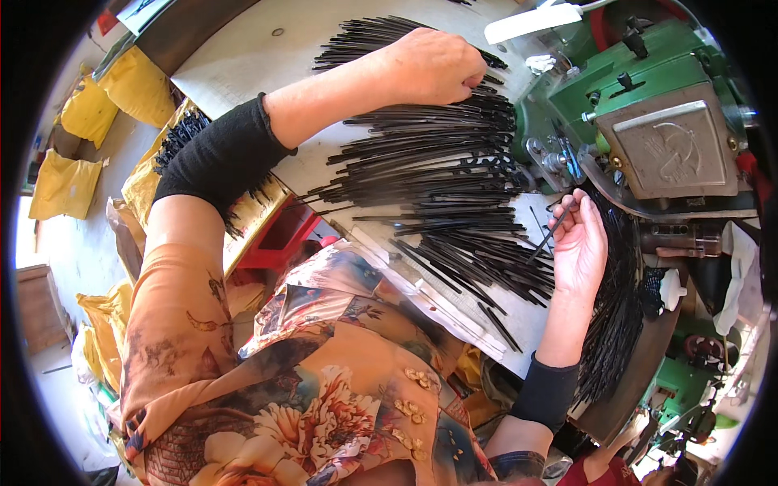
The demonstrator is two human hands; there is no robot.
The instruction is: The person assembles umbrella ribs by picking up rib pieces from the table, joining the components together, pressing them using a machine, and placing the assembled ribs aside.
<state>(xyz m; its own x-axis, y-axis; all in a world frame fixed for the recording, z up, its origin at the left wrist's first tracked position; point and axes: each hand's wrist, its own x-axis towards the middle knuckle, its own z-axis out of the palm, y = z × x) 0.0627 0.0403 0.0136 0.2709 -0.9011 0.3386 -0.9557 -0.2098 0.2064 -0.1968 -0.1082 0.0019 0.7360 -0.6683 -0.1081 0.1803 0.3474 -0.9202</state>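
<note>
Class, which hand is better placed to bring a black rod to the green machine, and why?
Probably the right hand: it holds a black rod near the green machine, while the left hand curls over the spread rods.

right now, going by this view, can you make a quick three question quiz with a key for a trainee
1. True or false: the right hand holds a thin black rod.
2. What colour is the body of the machine beside the table?
a) yellow
b) green
c) red
3. Which hand is over the spread of black rods, toward the top of the picture?

Key:
1. True
2. b
3. The left hand
</note>
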